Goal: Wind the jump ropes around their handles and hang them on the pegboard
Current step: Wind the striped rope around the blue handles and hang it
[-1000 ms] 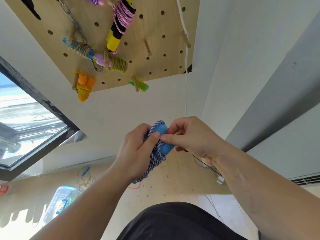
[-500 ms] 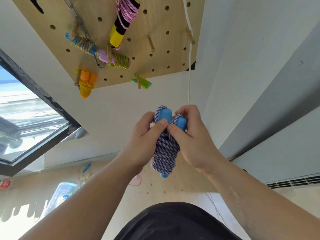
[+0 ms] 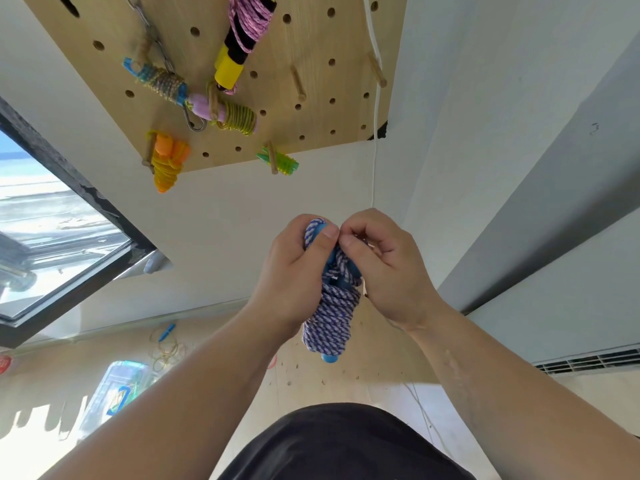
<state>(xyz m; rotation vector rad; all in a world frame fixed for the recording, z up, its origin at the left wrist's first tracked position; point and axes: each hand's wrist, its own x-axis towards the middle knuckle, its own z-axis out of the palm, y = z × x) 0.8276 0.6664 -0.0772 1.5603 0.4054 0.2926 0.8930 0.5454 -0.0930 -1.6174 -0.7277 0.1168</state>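
Plywood pegboard up on a white wall, window off to your left, and some loose rubber bands plus a clear plastic box down on the floor.

Progress looks decent. I count five wound ropes hanging on the board: a pink rope on a black-and-yellow handle, a blue-handled one, a pink-handled one, an orange one and a green one at the bottom edge. At least two bare pegs sit free to the right of them.

The one you're on now is the purple-and-white rope with blue handles. It's in front of you, well below the board, and nearly all of it is wrapped into a fat bundle round the handles, with a blue tip poking out the bottom.

Your left hand is curled round the upper half of the bundle, thumb pressed on the top of a blue handle. Your right hand has its fingers bent in tight and pinches at the top of the bundle right beside that thumb. Can't make out exactly which bit it has, probably the last loop or rope end.

So I'd guess you're tucking off the end. After that it's just lifting it onto a free peg. Whether more ropes are waiting off camera, no idea.
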